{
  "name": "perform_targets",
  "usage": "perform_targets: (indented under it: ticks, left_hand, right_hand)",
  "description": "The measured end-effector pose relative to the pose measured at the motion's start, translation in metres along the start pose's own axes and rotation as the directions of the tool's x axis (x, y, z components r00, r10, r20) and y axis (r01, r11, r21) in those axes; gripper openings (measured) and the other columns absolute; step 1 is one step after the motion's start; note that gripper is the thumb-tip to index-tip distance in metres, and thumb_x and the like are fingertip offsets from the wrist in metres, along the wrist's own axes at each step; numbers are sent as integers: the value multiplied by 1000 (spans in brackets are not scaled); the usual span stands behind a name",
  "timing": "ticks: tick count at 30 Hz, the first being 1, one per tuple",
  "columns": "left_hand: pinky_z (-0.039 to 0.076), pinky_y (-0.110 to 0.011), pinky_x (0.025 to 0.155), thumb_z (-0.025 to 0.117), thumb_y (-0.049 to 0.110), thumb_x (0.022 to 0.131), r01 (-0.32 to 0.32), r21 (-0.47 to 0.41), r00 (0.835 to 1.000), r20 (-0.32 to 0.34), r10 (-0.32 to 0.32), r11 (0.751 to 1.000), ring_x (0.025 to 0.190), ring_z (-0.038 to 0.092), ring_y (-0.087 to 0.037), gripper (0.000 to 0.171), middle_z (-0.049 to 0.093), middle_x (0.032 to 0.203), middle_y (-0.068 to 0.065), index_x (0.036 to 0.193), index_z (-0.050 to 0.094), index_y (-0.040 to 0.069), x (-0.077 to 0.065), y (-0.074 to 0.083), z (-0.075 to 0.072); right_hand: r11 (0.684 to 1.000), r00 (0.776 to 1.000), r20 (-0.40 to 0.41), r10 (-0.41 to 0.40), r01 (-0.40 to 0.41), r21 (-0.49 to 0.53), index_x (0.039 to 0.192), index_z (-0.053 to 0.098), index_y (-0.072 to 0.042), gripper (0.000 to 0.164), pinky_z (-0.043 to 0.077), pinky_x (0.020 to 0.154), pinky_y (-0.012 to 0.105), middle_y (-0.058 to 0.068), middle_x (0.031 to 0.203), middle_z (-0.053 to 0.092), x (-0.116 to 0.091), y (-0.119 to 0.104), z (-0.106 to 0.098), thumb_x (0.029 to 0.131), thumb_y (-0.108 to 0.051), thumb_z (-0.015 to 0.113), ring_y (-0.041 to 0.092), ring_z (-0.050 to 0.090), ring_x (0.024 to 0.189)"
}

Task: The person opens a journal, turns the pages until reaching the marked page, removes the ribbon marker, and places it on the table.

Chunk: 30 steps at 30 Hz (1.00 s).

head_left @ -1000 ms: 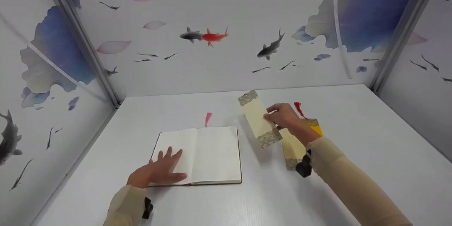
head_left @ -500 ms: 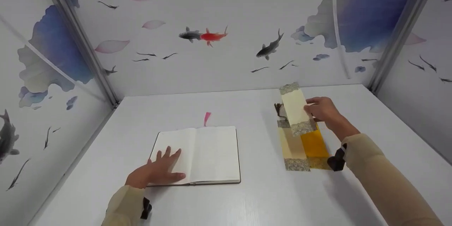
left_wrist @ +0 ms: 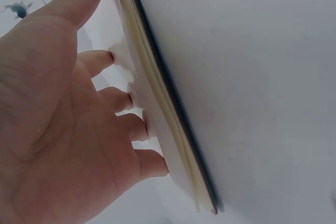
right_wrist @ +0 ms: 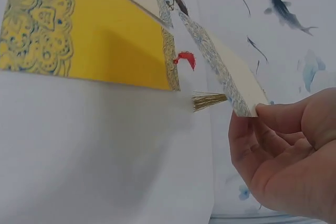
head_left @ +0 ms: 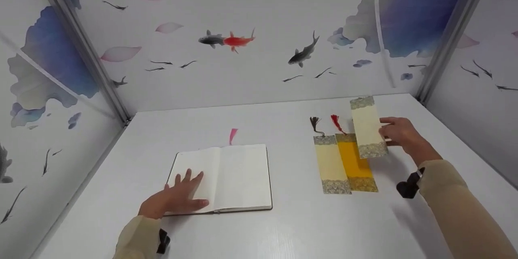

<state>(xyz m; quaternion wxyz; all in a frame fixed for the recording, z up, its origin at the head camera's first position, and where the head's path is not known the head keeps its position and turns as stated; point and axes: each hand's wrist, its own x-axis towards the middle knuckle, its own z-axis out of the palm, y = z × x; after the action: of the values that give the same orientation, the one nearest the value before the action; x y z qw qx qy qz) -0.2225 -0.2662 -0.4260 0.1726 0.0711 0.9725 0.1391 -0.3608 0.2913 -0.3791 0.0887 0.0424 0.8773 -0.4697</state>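
Observation:
My left hand (head_left: 180, 196) lies with spread, straight fingers on the left page of an open notebook (head_left: 243, 178); the left wrist view shows its fingertips on the paper at the page edge. Between thumb and fingers, my right hand (head_left: 402, 132) pinches the right edge of a cream bookmark (head_left: 367, 127) with patterned ends, raised above the table. In the right wrist view a golden-brown tassel (right_wrist: 209, 100) shows behind that bookmark. Below and left of it lie a yellow bookmark (head_left: 354, 162) with a red tassel (head_left: 337, 123) and another cream bookmark (head_left: 332, 166) with a dark tassel (head_left: 315, 123).
The white table (head_left: 291, 226) meets printed walls with painted fish at the back and sides. A pink ribbon (head_left: 233, 135) sticks out beyond the notebook's top edge. Metal posts (head_left: 453, 40) stand at the rear corners.
My right hand has carried the cream bookmark rightward from near the notebook, across the two lying bookmarks, to the yellow one's upper right. My left hand stays on the page.

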Motion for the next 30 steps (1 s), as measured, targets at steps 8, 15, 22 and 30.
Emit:
perform_targets:
  ticks: [8,15,22,30]
  left_hand:
    - [4,-75,97,50,58,85,-32,-26,999,5,32,999,134,-2,-55,87,0,150,-30,148,13,9,-4,2,-3]
    - [4,-74,98,48,59,86,-19,-14,1000,-6,19,1000,136,-2,-53,87,0,151,-28,148,13,10,-5,-2,-2]
    - [4,-74,99,50,58,85,-20,-25,1000,-7,19,999,136,-2,-53,87,0,151,-28,148,13,9,-6,-1,-1]
    - [5,-73,100,49,59,85,-14,-7,1000,6,14,1000,136,-2,-52,88,0,151,-27,148,13,10,-4,0,-2]
  right_hand:
    - [993,998,33,55,-51,-105,142,22,7,59,51,78,37,30,129,41,-13,32,-2,89,-12,41,30,49,98]
    - [976,998,43,52,-42,-213,135,29,17,55,51,64,31,31,115,52,-28,44,6,86,-7,42,21,52,75]
    - [937,998,44,46,-28,-349,127,34,22,54,53,58,31,34,106,55,-36,47,8,84,-8,47,18,53,62]
    - [859,996,56,76,-37,-511,97,48,16,35,51,55,32,16,76,49,-48,38,8,87,-17,55,20,51,63]
